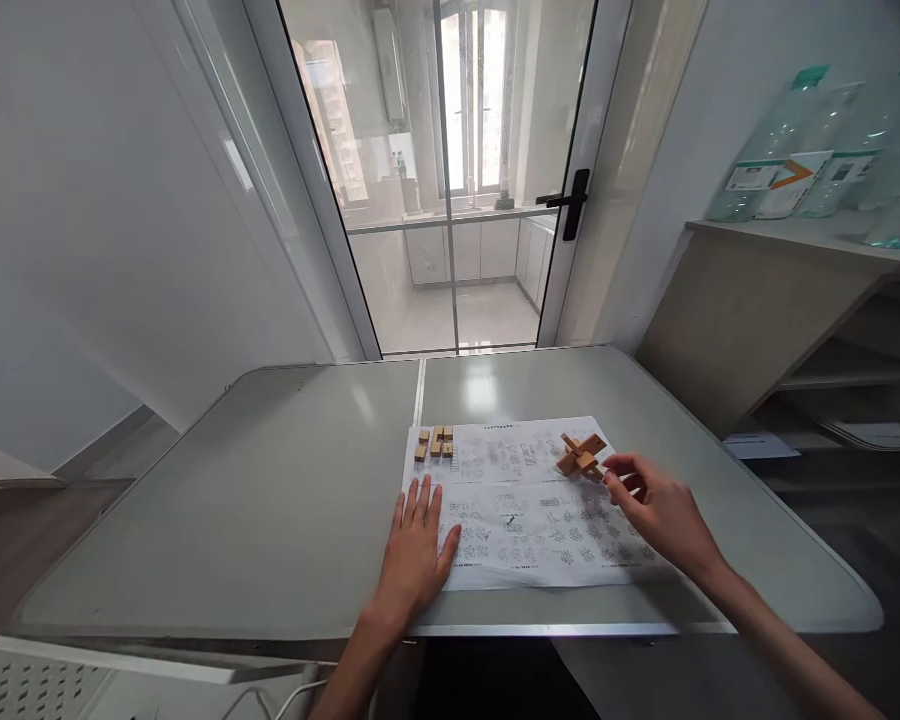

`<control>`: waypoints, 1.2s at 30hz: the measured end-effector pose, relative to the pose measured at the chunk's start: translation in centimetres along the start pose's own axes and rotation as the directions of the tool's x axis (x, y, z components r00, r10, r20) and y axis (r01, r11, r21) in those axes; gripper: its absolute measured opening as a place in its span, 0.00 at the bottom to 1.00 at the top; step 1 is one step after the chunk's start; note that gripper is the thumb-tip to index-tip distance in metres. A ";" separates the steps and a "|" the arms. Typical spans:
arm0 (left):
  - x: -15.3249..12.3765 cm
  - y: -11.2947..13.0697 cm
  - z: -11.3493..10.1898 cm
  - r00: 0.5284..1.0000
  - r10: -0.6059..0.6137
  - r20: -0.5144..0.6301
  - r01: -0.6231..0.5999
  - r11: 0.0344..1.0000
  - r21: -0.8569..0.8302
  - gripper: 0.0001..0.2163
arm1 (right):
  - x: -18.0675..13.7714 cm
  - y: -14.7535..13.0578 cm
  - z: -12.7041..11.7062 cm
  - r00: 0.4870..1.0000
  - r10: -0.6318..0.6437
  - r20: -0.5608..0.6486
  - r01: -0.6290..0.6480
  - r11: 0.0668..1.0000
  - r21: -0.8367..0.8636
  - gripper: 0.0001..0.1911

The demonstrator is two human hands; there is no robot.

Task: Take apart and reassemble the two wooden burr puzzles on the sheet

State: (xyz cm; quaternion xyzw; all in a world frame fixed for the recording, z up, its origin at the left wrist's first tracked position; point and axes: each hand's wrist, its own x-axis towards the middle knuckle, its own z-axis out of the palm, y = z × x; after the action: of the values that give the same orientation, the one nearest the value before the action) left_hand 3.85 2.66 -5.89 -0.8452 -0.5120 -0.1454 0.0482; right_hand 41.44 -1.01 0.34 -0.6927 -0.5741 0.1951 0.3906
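Observation:
A printed sheet of paper (487, 500), covered with small line diagrams, lies on the table. My left hand (414, 550) rests flat on its left edge, fingers stretched out and holding nothing. On the sheet's upper right sits an interlocking wooden burr puzzle (583, 456), its bars crossing one another. My right hand (656, 505) is at the puzzle's right side, thumb and forefinger pinched on the end of a bar; the exact contact is small and hard to see. Several small notched wooden pieces (436, 443) stand at the sheet's upper left, beyond my left fingertips.
The grey-green table (270, 510) has a seam (420, 395) and rounded corners. A glass door (457, 250) with a black handle (574, 203) stands behind it. Plastic bottles (776, 150) are on a cabinet (765, 290) at right. A white perforated object (120, 680) is at lower left.

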 end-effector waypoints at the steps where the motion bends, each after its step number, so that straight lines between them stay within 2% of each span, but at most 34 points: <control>1: 0.0 0.0 -0.1 1.000 0.003 -0.013 -0.003 1.000 -0.013 0.30 | 0.2 0.2 0.1 0.999 0.041 0.020 -0.040 0.999 -0.007 0.21; 5: -0.2 0.6 -1.2 0.997 0.016 -0.076 -0.023 0.996 -0.088 0.25 | 1.4 0.8 0.9 0.965 0.228 0.128 -0.225 0.974 -0.035 0.27; 10: -0.3 1.8 -3.4 0.988 0.051 -0.146 -0.078 0.979 -0.188 0.20 | 3.0 0.7 2.4 0.936 0.291 0.197 -0.294 0.956 -0.014 0.34; 16: -0.8 3.2 -5.9 0.984 0.069 -0.162 -0.122 0.928 -0.351 0.16 | 2.9 -1.5 2.7 0.962 0.214 0.169 -0.227 0.972 0.063 0.31; 20: -0.5 4.2 -8.1 0.998 0.007 -0.068 -0.044 0.823 -0.567 0.17 | 1.1 -4.4 1.7 0.950 0.081 0.302 -0.148 0.968 0.203 0.31; 22: 0.1 4.8 -9.2 0.999 -0.019 0.031 0.035 0.733 -0.679 0.24 | 0.1 -6.0 1.2 0.914 0.012 0.405 -0.143 0.945 0.295 0.33; 25: 1.2 5.5 -10.5 0.989 0.007 0.150 0.117 0.596 -0.794 0.39 | -1.1 -7.9 0.8 0.791 -0.149 0.593 -0.231 0.825 0.515 0.31; 28: 2.7 5.8 -10.8 0.974 0.116 0.193 0.116 0.476 -0.872 0.54 | -1.8 -8.6 1.3 0.685 -0.228 0.692 -0.302 0.775 0.555 0.30; 30: 3.6 5.8 -10.5 0.963 0.198 0.185 0.092 0.401 -0.911 0.60 | -1.8 -8.5 2.2 0.625 -0.275 0.730 -0.337 0.749 0.570 0.29; 33: 4.8 5.7 -9.5 0.950 0.263 0.170 0.079 0.326 -0.942 0.58 | -1.3 -7.8 3.8 0.582 -0.318 0.749 -0.374 0.713 0.593 0.31; 36: 5.7 5.3 -8.2 0.958 0.237 0.163 0.083 0.313 -0.946 0.52 | -0.5 -7.4 5.2 0.594 -0.318 0.739 -0.385 0.694 0.608 0.31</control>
State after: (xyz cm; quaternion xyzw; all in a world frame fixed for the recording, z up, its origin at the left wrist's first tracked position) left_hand 9.35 3.10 3.96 -0.7478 -0.2898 -0.2968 -0.5184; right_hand 32.75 0.44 2.70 -0.3280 -0.5459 0.7006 0.3218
